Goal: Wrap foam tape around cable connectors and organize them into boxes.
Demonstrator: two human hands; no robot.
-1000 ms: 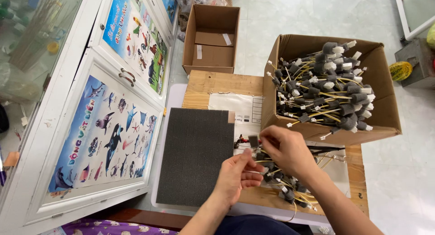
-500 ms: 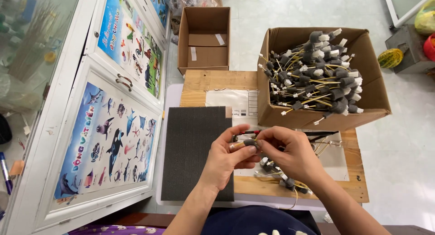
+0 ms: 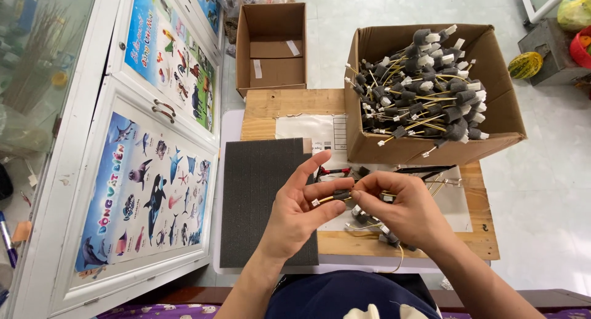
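I have one short yellow wire lead (image 3: 329, 197) with a grey foam sleeve pinched at the middle of the wooden table (image 3: 289, 103), my left hand (image 3: 301, 211) closed on its white-plug end and my right hand (image 3: 403, 211) closed on the other end. I judge the work well along, since the big cardboard box (image 3: 492, 103) at the table's far right corner is heaped with sleeved leads. A few loose leads (image 3: 378, 230) under my right hand look left to do, and the dark foam pad (image 3: 258, 202) lies along the left edge.
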